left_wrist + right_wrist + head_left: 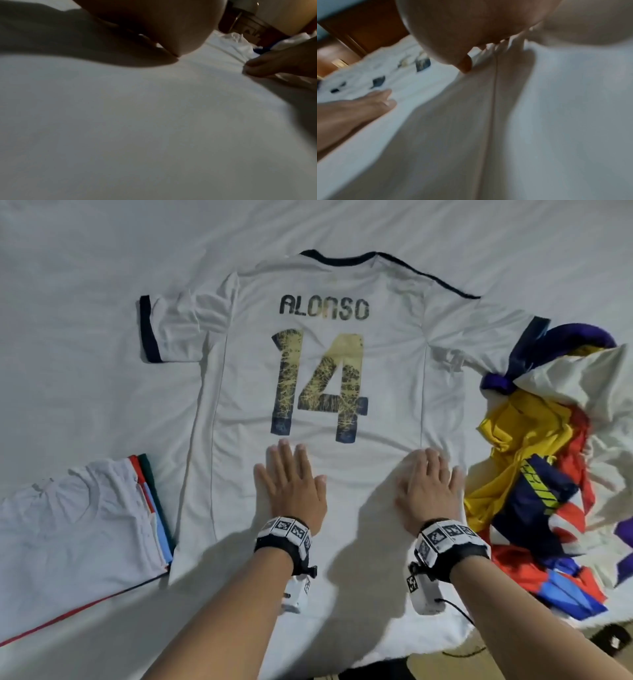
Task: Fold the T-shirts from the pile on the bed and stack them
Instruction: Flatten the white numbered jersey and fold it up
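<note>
A white jersey (318, 364) with dark trim lies spread back-up on the bed, printed "ALONSO 14". My left hand (291, 477) lies flat on its lower part, fingers straight and spread, just below the number. My right hand (430, 484) presses flat beside it, near the jersey's right side seam. In the left wrist view my left hand (154, 27) rests on white cloth (137, 121), and the right hand's fingers (274, 65) show at the right edge. The right wrist view shows my palm (471, 33) on the seam (493, 108), with my left hand (359, 108) flat at the left.
A stack of folded shirts (85, 525), white on top, sits at the left by the jersey's hem. A loose pile of coloured shirts (548, 474) lies at the right, overlapping the jersey's right sleeve. White bedsheet (85, 285) extends beyond. Dark wooden furniture (368, 27) stands past the bed.
</note>
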Action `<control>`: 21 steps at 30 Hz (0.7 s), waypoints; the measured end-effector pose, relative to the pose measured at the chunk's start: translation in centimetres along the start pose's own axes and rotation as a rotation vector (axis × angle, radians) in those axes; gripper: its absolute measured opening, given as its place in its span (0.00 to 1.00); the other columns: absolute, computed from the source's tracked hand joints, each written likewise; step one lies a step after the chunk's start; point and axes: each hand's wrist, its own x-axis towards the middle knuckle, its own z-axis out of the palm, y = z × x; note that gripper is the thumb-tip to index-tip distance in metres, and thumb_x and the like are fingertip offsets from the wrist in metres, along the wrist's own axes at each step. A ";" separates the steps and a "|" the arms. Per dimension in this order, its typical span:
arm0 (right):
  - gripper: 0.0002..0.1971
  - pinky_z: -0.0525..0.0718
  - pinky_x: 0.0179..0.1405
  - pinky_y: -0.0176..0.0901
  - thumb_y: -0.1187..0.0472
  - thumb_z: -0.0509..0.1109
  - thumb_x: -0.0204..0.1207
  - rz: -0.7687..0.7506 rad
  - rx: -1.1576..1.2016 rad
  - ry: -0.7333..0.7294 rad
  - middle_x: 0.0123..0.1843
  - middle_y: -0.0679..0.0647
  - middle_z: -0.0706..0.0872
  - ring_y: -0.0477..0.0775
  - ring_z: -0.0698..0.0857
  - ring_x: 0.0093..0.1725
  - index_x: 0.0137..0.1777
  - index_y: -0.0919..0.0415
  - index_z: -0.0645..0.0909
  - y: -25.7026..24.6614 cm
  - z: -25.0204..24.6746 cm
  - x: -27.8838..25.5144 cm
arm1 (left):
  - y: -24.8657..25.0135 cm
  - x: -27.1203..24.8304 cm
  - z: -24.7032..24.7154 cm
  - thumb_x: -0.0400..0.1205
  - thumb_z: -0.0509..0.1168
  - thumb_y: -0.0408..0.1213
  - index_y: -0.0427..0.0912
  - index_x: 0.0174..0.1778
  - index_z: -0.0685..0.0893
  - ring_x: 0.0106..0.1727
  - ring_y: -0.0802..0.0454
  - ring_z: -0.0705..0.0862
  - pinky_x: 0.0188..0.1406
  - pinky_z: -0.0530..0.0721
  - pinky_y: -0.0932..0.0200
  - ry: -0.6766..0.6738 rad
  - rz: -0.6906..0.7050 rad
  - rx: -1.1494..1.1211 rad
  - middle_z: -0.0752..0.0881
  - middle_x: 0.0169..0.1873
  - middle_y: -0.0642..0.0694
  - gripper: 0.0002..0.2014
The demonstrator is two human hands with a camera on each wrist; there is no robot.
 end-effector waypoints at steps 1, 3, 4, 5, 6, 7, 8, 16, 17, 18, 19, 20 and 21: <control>0.32 0.56 0.84 0.64 0.50 0.55 0.85 -0.024 0.012 0.068 0.85 0.64 0.67 0.67 0.65 0.83 0.86 0.63 0.59 0.2 -1.3 1.0 | 1.3 0.5 -0.6 0.91 0.47 0.55 0.42 0.91 0.45 0.90 0.32 0.37 0.84 0.42 0.23 0.024 0.008 -0.034 0.38 0.89 0.33 0.36; 0.26 0.69 0.76 0.60 0.54 0.60 0.84 -0.054 0.104 0.144 0.77 0.61 0.77 0.66 0.73 0.74 0.81 0.61 0.69 1.0 -4.2 3.8 | 4.7 1.9 -2.0 0.89 0.55 0.52 0.45 0.88 0.61 0.88 0.31 0.54 0.82 0.57 0.26 0.076 0.100 -0.076 0.55 0.89 0.34 0.31; 0.25 0.71 0.73 0.60 0.56 0.60 0.84 -0.056 0.142 0.161 0.75 0.60 0.78 0.66 0.74 0.72 0.80 0.60 0.72 1.6 -5.5 5.5 | 6.6 2.8 -2.7 0.89 0.57 0.51 0.46 0.83 0.69 0.83 0.33 0.64 0.78 0.65 0.29 0.108 0.160 -0.081 0.65 0.85 0.35 0.27; 0.23 0.72 0.72 0.60 0.57 0.60 0.85 -0.058 0.156 0.181 0.74 0.61 0.79 0.67 0.73 0.71 0.79 0.60 0.74 2.3 -6.9 7.3 | 8.7 3.7 -3.2 0.88 0.58 0.51 0.46 0.76 0.75 0.76 0.34 0.72 0.72 0.72 0.32 0.139 0.220 -0.087 0.73 0.77 0.37 0.22; 0.22 0.72 0.71 0.61 0.58 0.61 0.85 -0.067 0.152 0.203 0.72 0.62 0.80 0.68 0.73 0.70 0.78 0.60 0.77 3.3 -8.2 9.2 | 10.9 4.6 -3.9 0.87 0.59 0.50 0.46 0.69 0.80 0.68 0.36 0.77 0.66 0.76 0.36 0.167 0.275 -0.107 0.79 0.68 0.39 0.18; 0.21 0.73 0.70 0.61 0.58 0.61 0.85 -0.080 0.144 0.225 0.71 0.63 0.81 0.69 0.73 0.69 0.76 0.61 0.78 4.3 -9.4 11.2 | 13.0 5.4 -4.4 0.87 0.60 0.49 0.45 0.63 0.83 0.61 0.37 0.79 0.62 0.77 0.39 0.185 0.322 -0.135 0.82 0.60 0.40 0.16; 0.20 0.74 0.68 0.61 0.58 0.61 0.85 -0.086 0.130 0.242 0.70 0.63 0.82 0.69 0.73 0.69 0.75 0.60 0.80 5.3 -10.6 13.0 | 15.1 6.2 -4.7 0.86 0.61 0.48 0.44 0.59 0.84 0.58 0.38 0.81 0.59 0.78 0.40 0.185 0.361 -0.161 0.83 0.56 0.41 0.14; 0.20 0.72 0.73 0.63 0.57 0.64 0.84 -0.118 0.115 0.260 0.78 0.60 0.75 0.67 0.68 0.78 0.75 0.59 0.78 9.3 -16.1 25.0 | 27.3 12.2 -4.7 0.77 0.54 0.78 0.39 0.67 0.76 0.66 0.35 0.77 0.62 0.78 0.41 -0.008 0.118 -0.303 0.81 0.64 0.35 0.43; 0.22 0.71 0.75 0.64 0.57 0.65 0.83 -0.136 0.121 0.246 0.81 0.59 0.72 0.66 0.66 0.80 0.77 0.59 0.75 9.5 -16.2 26.0 | 28.2 12.8 -4.3 0.76 0.57 0.78 0.38 0.68 0.76 0.66 0.34 0.79 0.61 0.79 0.41 -0.014 0.064 -0.300 0.82 0.64 0.33 0.44; 0.25 0.69 0.78 0.65 0.57 0.66 0.82 -0.151 0.123 0.224 0.83 0.59 0.68 0.65 0.62 0.83 0.79 0.59 0.72 9.7 -16.2 26.9 | 28.8 13.4 -4.3 0.75 0.61 0.77 0.37 0.67 0.76 0.64 0.34 0.81 0.58 0.80 0.42 0.000 0.022 -0.295 0.83 0.61 0.33 0.44; 0.28 0.65 0.82 0.65 0.56 0.67 0.82 -0.157 0.121 0.193 0.87 0.58 0.64 0.64 0.57 0.87 0.81 0.60 0.68 9.8 -16.1 27.8 | 29.2 13.8 -4.6 0.73 0.64 0.76 0.37 0.63 0.78 0.58 0.34 0.85 0.52 0.82 0.43 0.015 -0.006 -0.300 0.85 0.56 0.34 0.43; 0.31 0.58 0.86 0.64 0.54 0.67 0.83 -0.154 0.117 0.163 0.89 0.57 0.59 0.62 0.52 0.89 0.84 0.59 0.64 9.9 -16.0 28.5 | 29.3 14.4 -4.8 0.72 0.66 0.75 0.38 0.59 0.79 0.52 0.35 0.88 0.48 0.82 0.44 0.034 -0.028 -0.306 0.86 0.51 0.35 0.40; 0.34 0.51 0.88 0.62 0.54 0.67 0.83 -0.147 0.113 0.142 0.90 0.56 0.56 0.61 0.47 0.90 0.86 0.58 0.59 9.8 -16.0 29.2 | 29.2 14.9 -4.9 0.74 0.66 0.72 0.38 0.58 0.79 0.51 0.35 0.88 0.49 0.82 0.44 0.041 -0.037 -0.313 0.87 0.50 0.34 0.38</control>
